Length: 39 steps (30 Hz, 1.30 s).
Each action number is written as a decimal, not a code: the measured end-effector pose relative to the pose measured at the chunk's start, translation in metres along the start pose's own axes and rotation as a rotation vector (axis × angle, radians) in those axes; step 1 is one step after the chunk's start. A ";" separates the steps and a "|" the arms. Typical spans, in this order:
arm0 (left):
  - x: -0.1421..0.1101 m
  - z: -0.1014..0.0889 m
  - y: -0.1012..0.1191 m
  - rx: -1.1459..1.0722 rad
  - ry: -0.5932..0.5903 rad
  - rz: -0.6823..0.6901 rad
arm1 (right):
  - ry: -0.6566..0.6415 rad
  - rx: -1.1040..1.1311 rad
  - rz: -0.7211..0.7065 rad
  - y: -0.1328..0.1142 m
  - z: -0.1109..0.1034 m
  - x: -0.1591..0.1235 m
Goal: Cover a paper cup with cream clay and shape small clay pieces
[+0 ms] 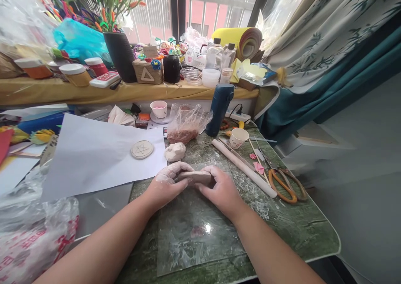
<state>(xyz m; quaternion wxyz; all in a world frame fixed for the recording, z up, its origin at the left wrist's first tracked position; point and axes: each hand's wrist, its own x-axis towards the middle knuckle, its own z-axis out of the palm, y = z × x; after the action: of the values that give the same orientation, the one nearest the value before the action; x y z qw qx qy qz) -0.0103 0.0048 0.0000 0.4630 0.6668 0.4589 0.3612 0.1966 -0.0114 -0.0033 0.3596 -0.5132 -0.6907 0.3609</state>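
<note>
Between my two hands is a flattened piece of clay, seen nearly edge-on above a clear plastic sheet. My left hand, dusted white, grips its left end with the thumb along the near side. The right end is held in my right hand, thumb in front and fingers curled behind. Just beyond my left hand sits a pale lump of clay. A round clay disc marked with a star lies on white paper to the left.
On the right lie a rolling pin, orange-handled scissors and a paper cup. A dark blue flask and a plastic bag of brown clay stand behind. Jars and a vase line the window ledge.
</note>
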 end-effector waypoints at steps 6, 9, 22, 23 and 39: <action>0.001 0.001 0.003 -0.165 -0.074 0.012 | 0.043 0.056 -0.100 -0.003 0.004 -0.001; 0.001 0.000 0.001 -0.142 -0.050 0.011 | 0.027 0.033 -0.050 -0.001 0.004 -0.001; 0.002 0.000 -0.005 -0.331 0.050 -0.069 | -0.008 -0.124 -0.127 -0.001 0.006 -0.002; 0.001 0.000 -0.005 -0.324 0.054 -0.057 | -0.008 -0.142 -0.133 -0.001 0.006 -0.002; 0.003 -0.003 -0.002 -0.176 -0.016 -0.064 | 0.073 -0.033 -0.176 0.000 -0.001 -0.001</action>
<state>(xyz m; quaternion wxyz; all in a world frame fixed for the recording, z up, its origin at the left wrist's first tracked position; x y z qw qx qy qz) -0.0124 0.0086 -0.0008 0.5349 0.6114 0.4428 0.3795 0.1972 -0.0123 -0.0031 0.4063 -0.4692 -0.7254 0.2975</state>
